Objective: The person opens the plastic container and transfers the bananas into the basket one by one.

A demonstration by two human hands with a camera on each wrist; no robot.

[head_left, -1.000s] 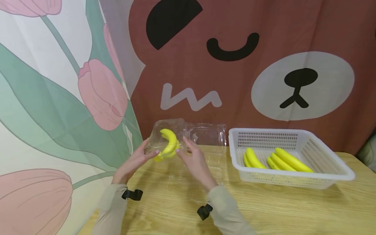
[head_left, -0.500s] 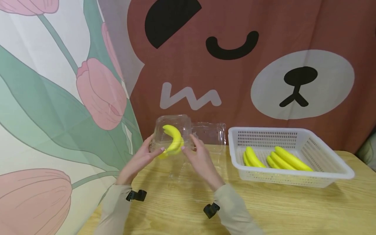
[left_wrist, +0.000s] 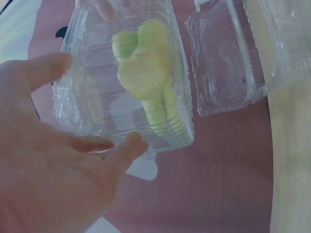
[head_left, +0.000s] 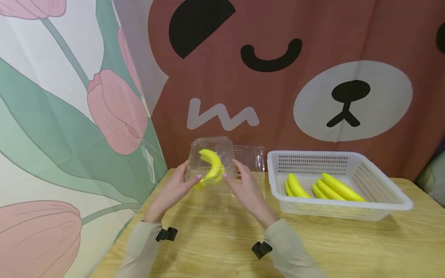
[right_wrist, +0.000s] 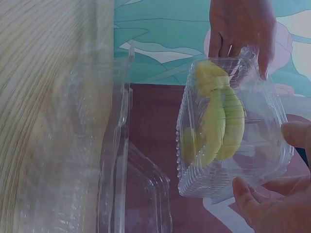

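Observation:
A clear plastic clamshell box (head_left: pixel 225 146) is held up above the table between both hands, its lid folded over a yellow banana bunch (head_left: pixel 216 166). My left hand (head_left: pixel 175 192) grips its left side, thumb at the near edge and fingers behind. On the opposite side my right hand (head_left: pixel 247 193) holds it the same way. In the left wrist view the bananas (left_wrist: pixel 146 75) show through the ribbed plastic, with the left thumb and fingers at the rim. The right wrist view has the right fingers (right_wrist: pixel 248 199) pressed on the box edge.
Behind the held box stands a second clear clamshell box (head_left: pixel 256 156), lid up. To the right is a white perforated basket (head_left: pixel 337 210) with several bananas (head_left: pixel 342 188) inside. A bear-print curtain (head_left: pixel 278 88) hangs behind the wooden table (head_left: pixel 222 247), a tulip-print curtain (head_left: pixel 118 112) at left.
Both hands have moved a little to the right with the clamshell box, which has turned more squarely toward me. The basket and the second box have stayed put.

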